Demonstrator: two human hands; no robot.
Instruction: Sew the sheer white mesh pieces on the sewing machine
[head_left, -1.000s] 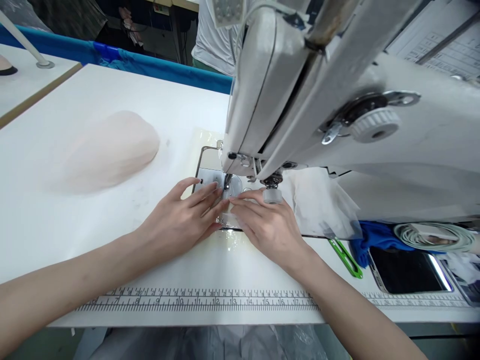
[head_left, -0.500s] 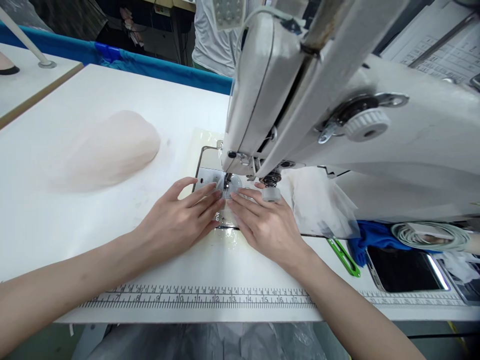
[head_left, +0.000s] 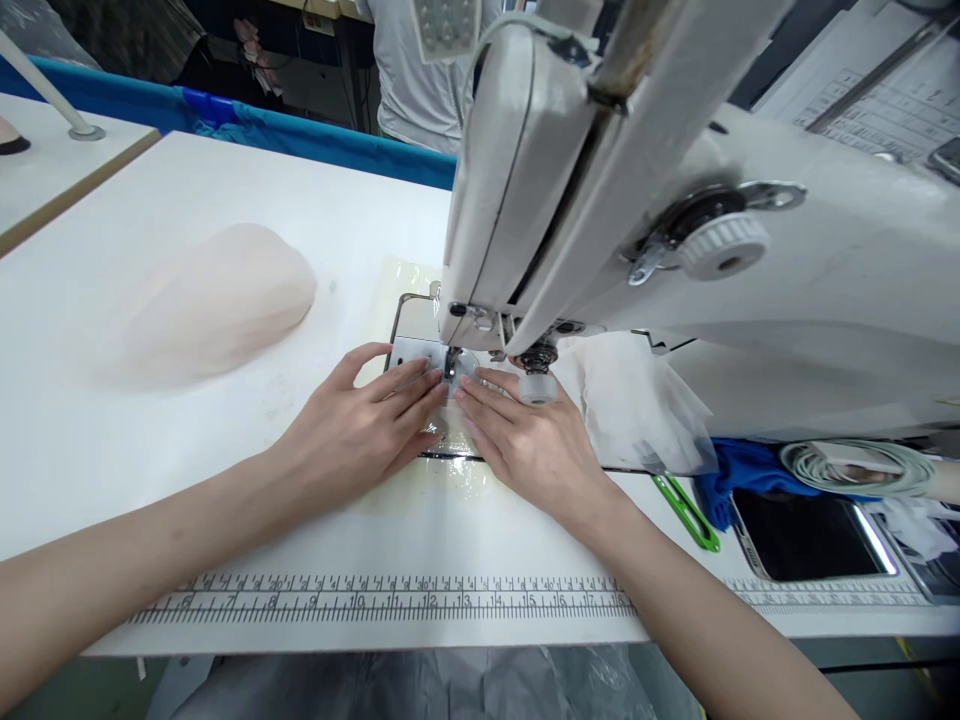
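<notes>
Both hands lie palm down at a sewing machine (head_left: pixel 525 150), fingers stretched towards its presser foot (head_left: pixel 451 362). My left hand (head_left: pixel 375 415) rests on the left of the foot, its fingertips over the metal needle plate (head_left: pixel 412 352). From the right, my right hand (head_left: pixel 525 430) reaches in under the machine head, its fingertips close to those of the left. Whether thin cloth lies beneath the fingers I cannot make out. A sheer pale pink cup-shaped piece (head_left: pixel 225 300) sits on the table to the left. White sheer fabric (head_left: pixel 637 400) is heaped right of my right hand.
A printed ruler strip (head_left: pixel 390 598) runs along the table's front edge. To the right are a green-handled cutter (head_left: pixel 686 512), a blue cloth (head_left: pixel 724 475), a phone (head_left: pixel 814 535) and a coiled cord (head_left: pixel 855 468). A person in a white shirt (head_left: pixel 416 75) is beyond the table.
The view has shifted slightly. Both hands stay flat beside the presser foot, with only slight finger movement; the gap between the hands looks a little wider.
</notes>
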